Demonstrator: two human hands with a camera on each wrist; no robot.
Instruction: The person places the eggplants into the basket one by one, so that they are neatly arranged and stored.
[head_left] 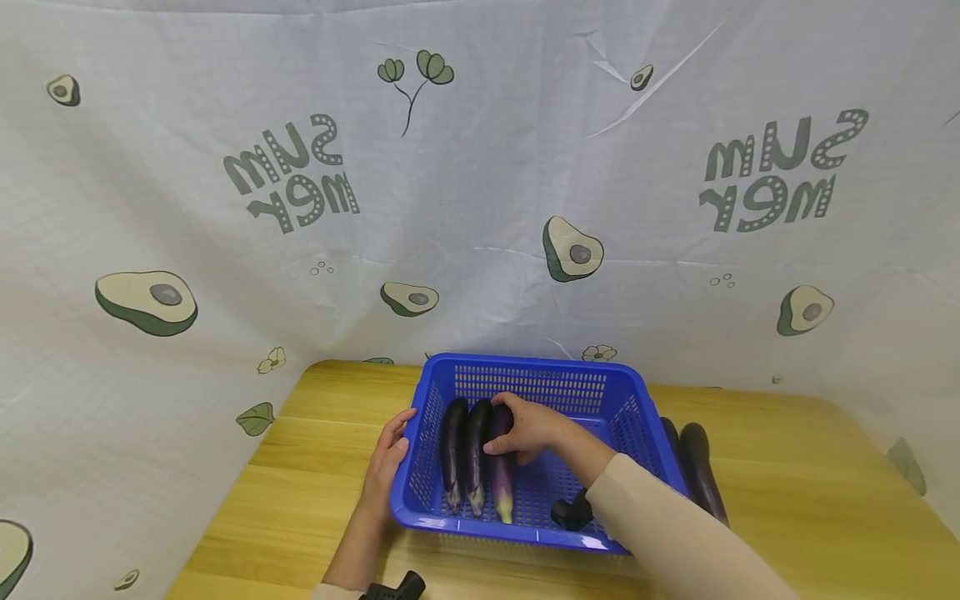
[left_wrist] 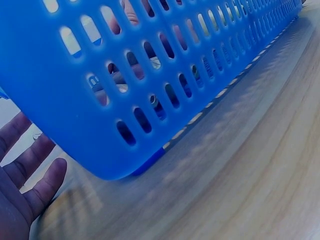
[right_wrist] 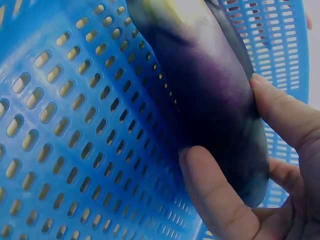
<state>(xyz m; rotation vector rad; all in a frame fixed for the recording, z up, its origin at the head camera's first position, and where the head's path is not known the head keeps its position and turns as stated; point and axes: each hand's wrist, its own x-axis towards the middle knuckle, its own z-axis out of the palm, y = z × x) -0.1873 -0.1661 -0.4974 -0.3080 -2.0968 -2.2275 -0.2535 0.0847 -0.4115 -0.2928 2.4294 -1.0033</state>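
Observation:
My right hand (head_left: pixel 534 430) grips a dark purple eggplant (head_left: pixel 502 483) with a pale green end, inside a blue plastic basket (head_left: pixel 525 538). Up close in the right wrist view, thumb and fingers lie on both sides of this eggplant (right_wrist: pixel 215 85), near its rounded dark end. Two more eggplants lie side by side to its left, one in the middle (head_left: pixel 476 458) and one outermost (head_left: pixel 452 450). My left hand (head_left: pixel 386 468) rests at the basket's left side, fingers near the rim. In the left wrist view its fingers are spread loosely beside the basket corner (left_wrist: pixel 95 145).
To the right of the basket, a dark eggplant (head_left: pixel 701 467) lies on the wooden table (head_left: pixel 292 508), with another (head_left: pixel 670 431) partly hidden by the basket. A pale curtain (head_left: pixel 480 183) with avocado prints hangs behind the table.

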